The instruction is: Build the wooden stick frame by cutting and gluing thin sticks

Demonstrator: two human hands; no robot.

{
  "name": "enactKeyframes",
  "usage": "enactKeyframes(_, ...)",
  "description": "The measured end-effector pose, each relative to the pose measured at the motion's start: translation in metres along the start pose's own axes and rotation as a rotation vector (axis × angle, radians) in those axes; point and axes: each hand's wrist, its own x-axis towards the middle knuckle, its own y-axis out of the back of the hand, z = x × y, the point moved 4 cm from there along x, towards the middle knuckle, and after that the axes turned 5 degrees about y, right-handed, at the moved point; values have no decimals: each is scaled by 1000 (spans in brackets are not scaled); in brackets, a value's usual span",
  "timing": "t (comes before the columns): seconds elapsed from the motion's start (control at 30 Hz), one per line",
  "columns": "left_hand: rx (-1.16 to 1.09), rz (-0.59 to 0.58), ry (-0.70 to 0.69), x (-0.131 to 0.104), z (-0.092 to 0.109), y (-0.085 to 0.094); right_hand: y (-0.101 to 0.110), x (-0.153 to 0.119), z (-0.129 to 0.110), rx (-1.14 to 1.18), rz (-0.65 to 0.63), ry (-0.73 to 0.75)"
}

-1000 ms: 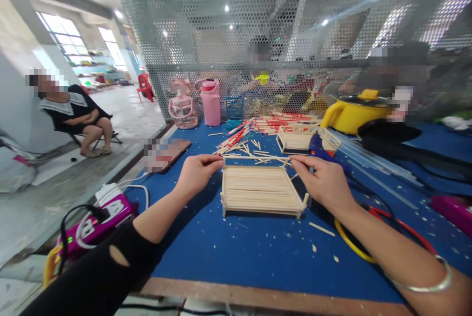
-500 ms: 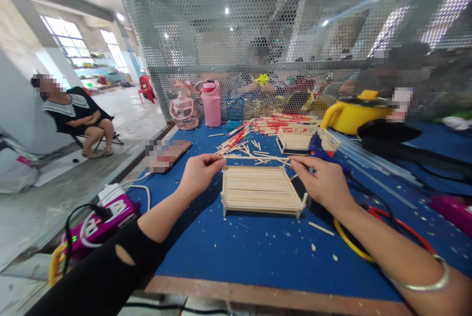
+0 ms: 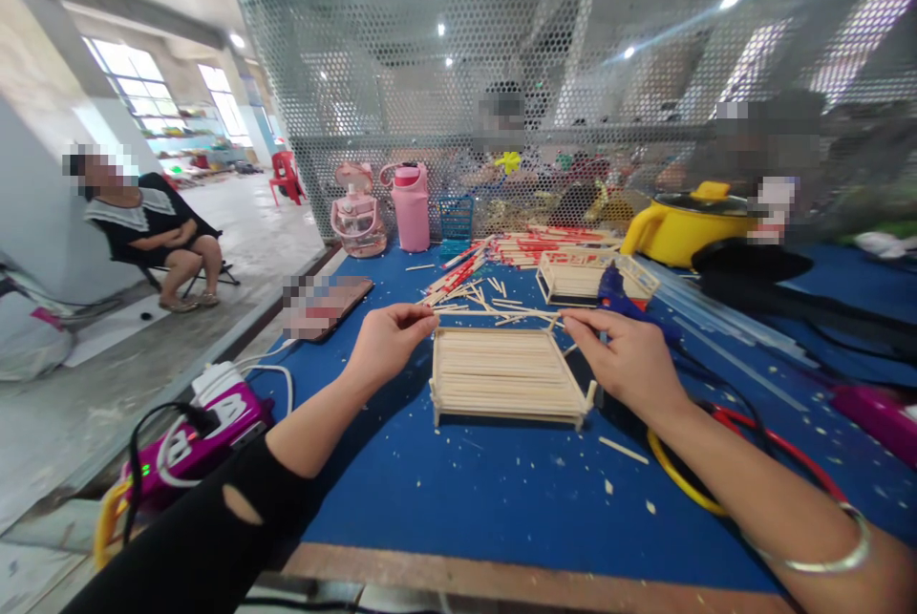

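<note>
A thin wooden stick point(image 3: 494, 312) spans the far side of a small frame of pale sticks point(image 3: 508, 373), which rests on the blue tabletop. My left hand point(image 3: 391, 339) pinches the stick's left end by the frame's far left corner. At the far right corner, the fingertips of my right hand point(image 3: 627, 351) close on its other end. Short posts stand up at the frame's corners. Behind my right hand is a blue glue gun point(image 3: 614, 289), partly hidden by that hand.
Loose sticks and red-marked bundles point(image 3: 544, 244) lie behind, near a second stick frame point(image 3: 594, 277). A yellow pot point(image 3: 692, 230), pink bottle point(image 3: 411, 208), phone point(image 3: 330, 307) and purple power strip point(image 3: 190, 442) surround the work area. A person point(image 3: 154, 222) sits at left.
The camera view has shifted very slightly. Both hands keep their pinch on the stick, which stays at the far side of the frame.
</note>
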Motion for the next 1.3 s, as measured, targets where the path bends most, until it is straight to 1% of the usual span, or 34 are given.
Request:
enactKeyframes(0.13, -65, -103, 9, 1, -2, 1, 4, 0, 5, -15, 37, -65)
enactKeyframes(0.3, -119, -216, 32, 0, -4, -2, 4, -1, 5, -9, 39, -63)
enactKeyframes(0.37, -123, -248, 69, 0, -4, 1, 3, -1, 6, 3, 12, -76)
enactKeyframes(0.43, -115, -275, 118, 3, -6, 9, 1, -1, 8, 19, -15, -115)
enactKeyframes(0.5, -91, -268, 160, 8, -9, 20, 0, -1, 11, 36, -34, -161)
enactKeyframes(0.57, -53, -214, 181, 14, -15, 30, -1, -1, 14, 48, -42, -195)
enactKeyframes(0.67, 8, -120, 194, 19, -21, 35, -4, -1, 17, 44, -82, -213)
enactKeyframes(0.73, 38, -93, 197, 17, -22, 32, -6, -1, 18, 34, -119, -214)
enactKeyframes(0.8, 54, -98, 197, 13, -21, 25, -7, -2, 19, 37, -130, -223)
enactKeyframes(0.9, 43, -140, 192, 6, -17, 14, -2, -1, 22, 69, -71, -249)
enactKeyframes(0.97, -6, -224, 188, 2, -15, 5, 4, 1, 25, 69, -7, -271)
enactKeyframes(1.07, -112, -451, 193, -2, -14, -10, 14, 6, 33, 27, 71, -302)
enactKeyframes(1.1, -129, -518, 198, -3, -14, -14, 17, 7, 36, 12, 88, -312)
enactKeyframes(1.13, -131, -561, 204, -4, -14, -16, 19, 8, 39, -3, 97, -320)
enactKeyframes(1.17, -120, -577, 211, -6, -15, -16, 20, 9, 42, -19, 99, -326)
enactKeyframes(1.23, -83, -560, 230, -12, -16, -10, 22, 10, 47, -52, 78, -333)
enactKeyframes(1.3, -33, -459, 259, -22, -18, 2, 21, 8, 49, -88, 21, -330)
